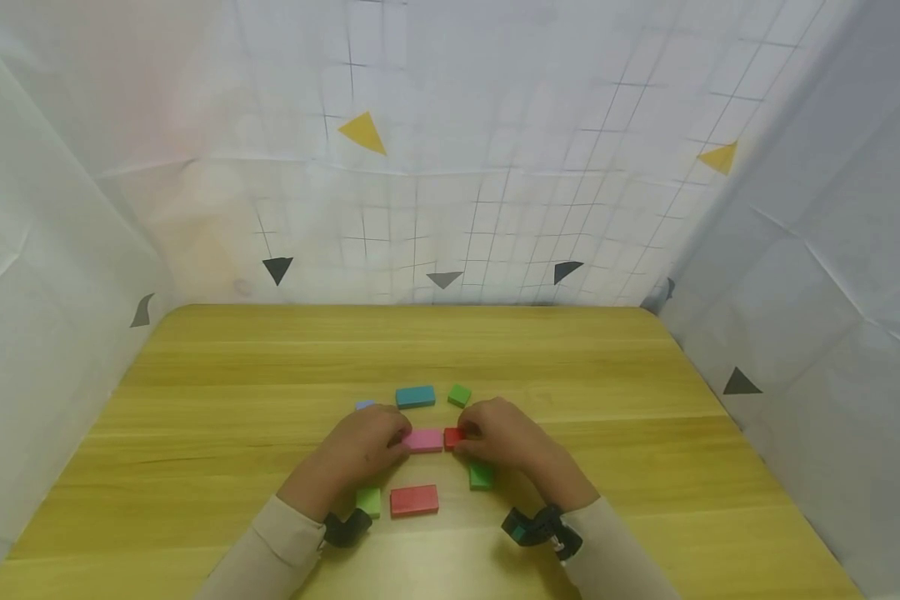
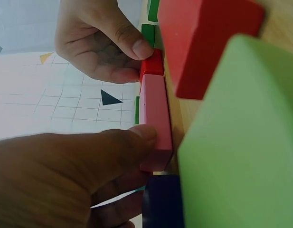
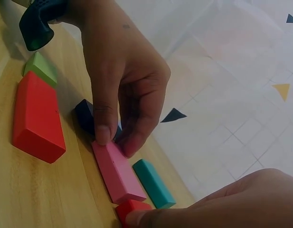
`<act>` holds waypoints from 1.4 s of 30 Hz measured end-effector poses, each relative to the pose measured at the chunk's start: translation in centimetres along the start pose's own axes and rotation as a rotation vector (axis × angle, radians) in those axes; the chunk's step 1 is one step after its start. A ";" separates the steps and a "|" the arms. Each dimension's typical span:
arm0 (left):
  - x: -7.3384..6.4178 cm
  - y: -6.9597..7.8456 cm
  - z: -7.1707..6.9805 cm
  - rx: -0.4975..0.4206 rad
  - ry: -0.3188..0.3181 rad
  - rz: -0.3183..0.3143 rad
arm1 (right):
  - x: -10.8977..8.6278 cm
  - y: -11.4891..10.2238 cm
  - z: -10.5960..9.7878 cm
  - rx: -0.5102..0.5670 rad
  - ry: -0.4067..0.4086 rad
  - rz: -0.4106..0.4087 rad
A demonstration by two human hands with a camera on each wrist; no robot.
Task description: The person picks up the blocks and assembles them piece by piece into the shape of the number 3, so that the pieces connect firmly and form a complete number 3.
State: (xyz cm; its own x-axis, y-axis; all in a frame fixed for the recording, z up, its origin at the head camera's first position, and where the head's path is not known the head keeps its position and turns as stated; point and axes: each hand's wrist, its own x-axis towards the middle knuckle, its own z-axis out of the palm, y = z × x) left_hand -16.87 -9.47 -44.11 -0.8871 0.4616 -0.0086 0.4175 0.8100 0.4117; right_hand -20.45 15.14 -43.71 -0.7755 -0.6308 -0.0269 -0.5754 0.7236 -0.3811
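Note:
My left hand (image 1: 363, 440) pinches the left end of a pink rectangular block (image 1: 424, 441), thumb on the near side and fingers behind. Opposite it, my right hand (image 1: 506, 435) holds a small red block (image 1: 452, 438) between thumb and fingers. In the left wrist view the red block (image 2: 152, 65) sits end to end with the pink block (image 2: 155, 109); whether they quite touch I cannot tell. The right wrist view has the pink block (image 3: 118, 173) flat on the wood, with a dark navy block (image 3: 83, 118) beyond its far end, close to the left hand.
Behind the hands lie a teal block (image 1: 416, 397), a small green block (image 1: 459, 395) and a partly hidden blue one (image 1: 364, 405). Nearer are a long red block (image 1: 414, 501), a light green block (image 1: 369, 502) and a green block (image 1: 481, 477). White sheets surround the wooden table (image 1: 607, 375).

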 end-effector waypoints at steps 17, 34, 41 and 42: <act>0.0 0.0 0.2 0.018 0.010 0.015 | 0.3 0.0 0.4 0.015 -0.024 0.022; 0.0 0.0 0.2 0.023 0.021 0.028 | 0.3 0.0 0.5 -0.005 -0.002 -0.006; 0.0 0.0 0.2 0.019 0.019 0.031 | 0.3 0.0 0.6 -0.008 0.003 -0.002; 0.0 0.0 0.2 0.019 0.020 0.033 | 0.3 0.0 0.6 -0.009 0.001 -0.001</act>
State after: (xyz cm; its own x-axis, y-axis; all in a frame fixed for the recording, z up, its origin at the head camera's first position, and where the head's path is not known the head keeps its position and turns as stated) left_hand -16.81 -9.44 -44.32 -0.8764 0.4810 0.0228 0.4500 0.8013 0.3942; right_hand -20.54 14.80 -44.27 -0.7750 -0.6315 -0.0250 -0.5788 0.7252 -0.3728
